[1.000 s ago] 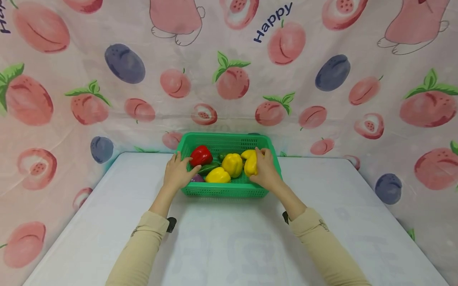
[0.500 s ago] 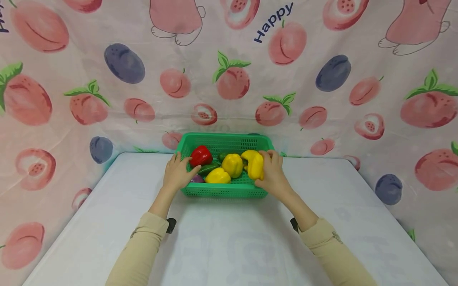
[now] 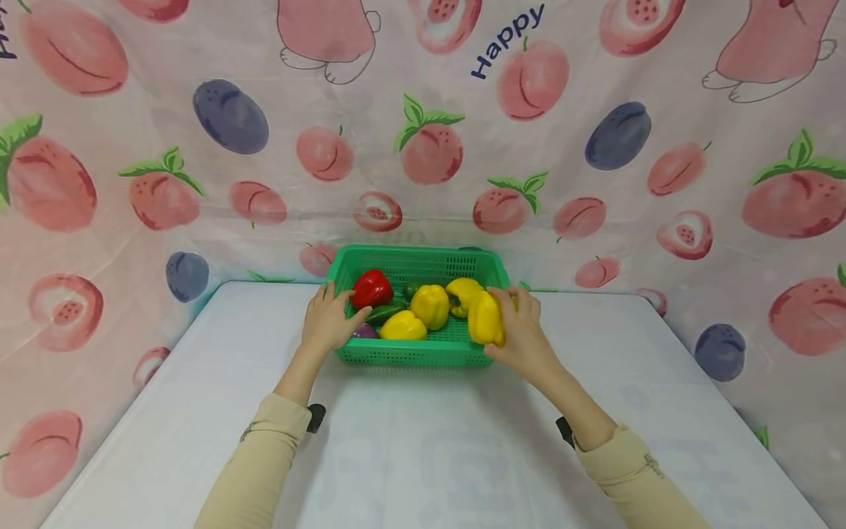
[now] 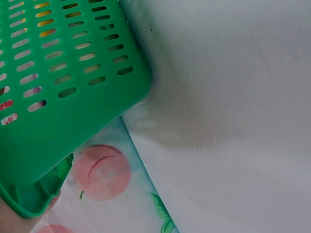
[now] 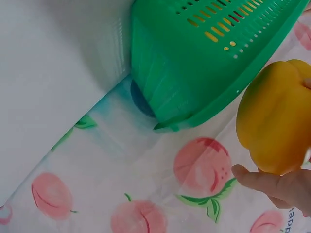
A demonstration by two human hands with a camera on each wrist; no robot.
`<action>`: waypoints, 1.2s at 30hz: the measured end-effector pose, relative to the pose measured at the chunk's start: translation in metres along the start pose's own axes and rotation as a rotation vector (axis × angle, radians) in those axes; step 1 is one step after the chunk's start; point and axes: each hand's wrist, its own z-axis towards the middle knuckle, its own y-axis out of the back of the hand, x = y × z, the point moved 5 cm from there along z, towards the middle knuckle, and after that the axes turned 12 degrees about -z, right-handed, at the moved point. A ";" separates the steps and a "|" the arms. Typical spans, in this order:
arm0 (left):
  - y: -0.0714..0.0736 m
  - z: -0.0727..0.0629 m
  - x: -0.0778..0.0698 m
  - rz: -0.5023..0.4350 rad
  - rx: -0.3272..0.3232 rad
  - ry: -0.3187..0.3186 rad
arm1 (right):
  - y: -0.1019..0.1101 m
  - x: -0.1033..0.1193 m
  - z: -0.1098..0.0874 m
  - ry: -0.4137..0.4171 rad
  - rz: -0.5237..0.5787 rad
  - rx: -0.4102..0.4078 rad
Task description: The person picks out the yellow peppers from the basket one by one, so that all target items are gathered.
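My right hand (image 3: 526, 332) grips a yellow bell pepper (image 3: 485, 319) over the right end of the green basket (image 3: 416, 353). In the right wrist view this pepper (image 5: 274, 116) appears above the basket's rim, with fingers against it. My left hand (image 3: 326, 318) holds the basket's left rim, its thumb reaching over the inside. Inside lie a red bell pepper (image 3: 372, 288), a green elongated vegetable (image 3: 386, 314), a purple item (image 3: 365, 332) partly hidden, a small dark green item (image 3: 411, 289), and yellow bell peppers at front (image 3: 403, 325), middle (image 3: 429, 306) and back right (image 3: 462, 294).
The basket stands near the back edge of a white table (image 3: 423, 441). Behind the table hangs a fruit-print cloth (image 3: 423, 206), close to the basket's far side. White tabletop extends left, right and in front.
My right hand has moved right and slightly nearer with the yellow bell pepper, away from the one at back right. My left hand stays on the basket's rim.
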 end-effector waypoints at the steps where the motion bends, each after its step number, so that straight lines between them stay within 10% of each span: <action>1: 0.000 0.000 0.000 -0.001 -0.001 -0.002 | 0.001 -0.001 -0.002 0.004 -0.008 -0.002; 36: 0.000 0.000 -0.001 0.015 -0.003 -0.003 | 0.033 -0.041 -0.036 -0.021 -0.032 -0.141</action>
